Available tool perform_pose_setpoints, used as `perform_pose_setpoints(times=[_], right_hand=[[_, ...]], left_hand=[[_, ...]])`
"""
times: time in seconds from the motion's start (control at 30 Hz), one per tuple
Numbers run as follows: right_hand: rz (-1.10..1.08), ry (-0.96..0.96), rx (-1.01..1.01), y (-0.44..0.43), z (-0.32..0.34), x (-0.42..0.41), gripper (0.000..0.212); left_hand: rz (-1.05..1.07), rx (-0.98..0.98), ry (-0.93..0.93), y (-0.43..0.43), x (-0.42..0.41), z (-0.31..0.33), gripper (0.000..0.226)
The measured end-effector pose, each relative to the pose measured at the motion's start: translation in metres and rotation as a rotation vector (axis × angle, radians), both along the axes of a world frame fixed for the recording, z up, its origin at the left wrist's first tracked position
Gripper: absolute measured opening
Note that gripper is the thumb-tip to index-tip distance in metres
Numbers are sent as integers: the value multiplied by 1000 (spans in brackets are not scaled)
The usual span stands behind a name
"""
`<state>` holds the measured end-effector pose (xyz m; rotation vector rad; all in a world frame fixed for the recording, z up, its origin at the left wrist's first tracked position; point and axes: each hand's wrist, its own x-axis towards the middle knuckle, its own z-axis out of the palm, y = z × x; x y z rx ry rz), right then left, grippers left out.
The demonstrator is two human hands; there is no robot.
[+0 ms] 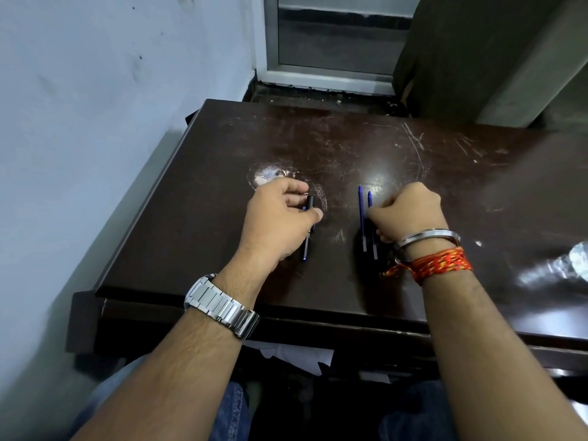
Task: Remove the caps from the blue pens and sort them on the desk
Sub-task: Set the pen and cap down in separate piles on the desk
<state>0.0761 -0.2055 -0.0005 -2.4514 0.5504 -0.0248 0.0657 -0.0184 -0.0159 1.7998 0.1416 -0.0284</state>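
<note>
A dark, scratched wooden desk (350, 144) fills the middle of the head view. My left hand (280, 218) is curled over a capped pen (308, 240) with a dark cap and blue trim; thumb and fingers pinch its upper end. Two uncapped blue pens (362, 214) lie side by side, tips pointing away from me. My right hand (407, 211) rests in a fist against their right side, fingers touching them. Whether it holds anything else is hidden. A steel watch sits on my left wrist, a steel bangle and red thread on my right.
A pale wall runs along the desk's left edge. A window frame (331, 36) and a dark curtain (451, 52) stand behind the desk. A clear plastic object (572, 259) lies at the right edge. White papers (286, 354) sit under the front edge, above my knees.
</note>
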Motion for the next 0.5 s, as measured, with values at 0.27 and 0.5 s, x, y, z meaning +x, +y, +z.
perform_pose_setpoints(times=[0.27, 0.5], right_hand=[[3, 37, -94, -1, -1, 1, 24], [-60, -404, 345, 15, 13, -2, 15]], left_hand=[[4, -23, -1, -2, 1, -1, 40], [-143, -84, 97, -5, -4, 0, 36]])
